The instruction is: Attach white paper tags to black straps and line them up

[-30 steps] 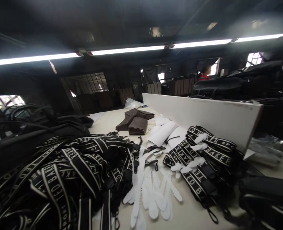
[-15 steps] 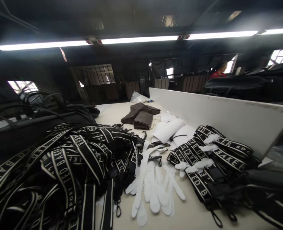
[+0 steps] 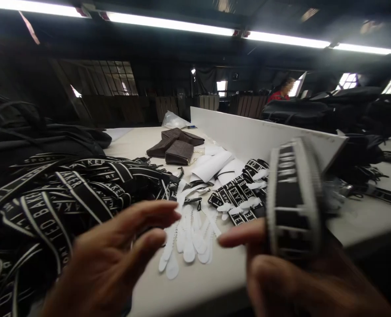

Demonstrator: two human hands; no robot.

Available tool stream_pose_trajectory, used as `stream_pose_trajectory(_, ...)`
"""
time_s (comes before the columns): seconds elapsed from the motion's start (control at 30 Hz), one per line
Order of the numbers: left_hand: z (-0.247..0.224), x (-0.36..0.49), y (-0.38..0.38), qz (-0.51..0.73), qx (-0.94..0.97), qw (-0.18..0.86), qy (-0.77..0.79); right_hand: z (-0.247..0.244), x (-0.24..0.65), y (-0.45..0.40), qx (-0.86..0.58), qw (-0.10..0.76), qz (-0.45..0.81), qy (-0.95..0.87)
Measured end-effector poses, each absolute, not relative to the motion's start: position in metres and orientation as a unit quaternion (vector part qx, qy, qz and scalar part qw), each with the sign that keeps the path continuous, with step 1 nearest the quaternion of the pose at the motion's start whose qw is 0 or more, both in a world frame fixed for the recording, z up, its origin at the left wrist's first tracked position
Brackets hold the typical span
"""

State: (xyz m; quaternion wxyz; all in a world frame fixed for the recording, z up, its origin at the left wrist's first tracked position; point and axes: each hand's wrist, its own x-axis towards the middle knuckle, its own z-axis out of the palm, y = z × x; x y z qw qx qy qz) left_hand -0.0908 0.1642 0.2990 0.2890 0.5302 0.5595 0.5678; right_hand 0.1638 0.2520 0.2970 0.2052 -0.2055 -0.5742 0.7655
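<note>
Close to the camera, my right hand [image 3: 281, 277] grips a coiled black-and-white lettered strap [image 3: 291, 193], blurred by motion, with the index finger stretched out to the left. My left hand [image 3: 116, 251] is raised with thumb and fingers apart, nothing between them. Behind the left hand lies a big tangled pile of the same lettered straps [image 3: 50, 207]. White toothed ties [image 3: 188, 246] with rounded ends are spread on the table between the two hands. Just beyond my right hand, several folded straps [image 3: 238, 198] are bundled with white ties.
White paper sheets [image 3: 211, 165] and dark brown quilted bags [image 3: 178, 152] lie farther back on the table [image 3: 215, 273]. A low white partition [image 3: 241, 125] runs along the right. Black bags [image 3: 33, 136] are heaped at the left. A person in red [image 3: 277, 94] is in the background.
Both my hands have come into view, the right one with a coiled strap in it. The camera has turned right, and the scene sits farther left and higher.
</note>
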Motion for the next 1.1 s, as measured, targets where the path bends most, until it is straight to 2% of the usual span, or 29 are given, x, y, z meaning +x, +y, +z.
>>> stream_pose_trajectory(0.13,0.295,-0.061,0.174,0.418,0.587,0.484,0.496,0.292,0.132,0.26,-0.116,0.104,0.775,-0.612)
stream_pose_trajectory(0.23,0.284,-0.045,0.17,0.5,0.505,0.537,0.455,0.272,0.109,0.264,-0.051,0.086,0.784,-0.613)
stream_pose_trajectory(0.37,0.279,-0.046,0.185,0.62,0.364,0.563,0.407,0.246,0.087,0.269,-0.039,0.016,0.829,-0.557)
stream_pose_trajectory(0.43,0.284,-0.059,0.199,0.67,0.332,0.54,0.387,0.237,0.077,0.274,-0.019,0.003,0.85,-0.527)
stream_pose_trajectory(0.63,0.303,-0.109,0.225,0.778,0.384,0.341,0.361,0.221,0.047,0.287,0.045,0.047,0.889,-0.453)
stream_pose_trajectory(0.8,0.304,-0.131,0.229,0.788,0.385,0.303,0.372,0.219,0.032,0.287,0.052,0.063,0.893,-0.443)
stream_pose_trajectory(0.93,0.303,-0.136,0.219,0.748,0.48,0.23,0.396,0.214,0.022,0.279,0.01,0.085,0.881,-0.466)
stream_pose_trajectory(1.03,0.307,-0.134,0.206,0.652,0.613,0.156,0.417,0.208,0.011,0.273,-0.055,0.108,0.869,-0.48)
stream_pose_trajectory(1.1,0.305,-0.129,0.198,0.574,0.699,0.124,0.407,0.206,0.005,0.272,-0.101,0.153,0.865,-0.468)
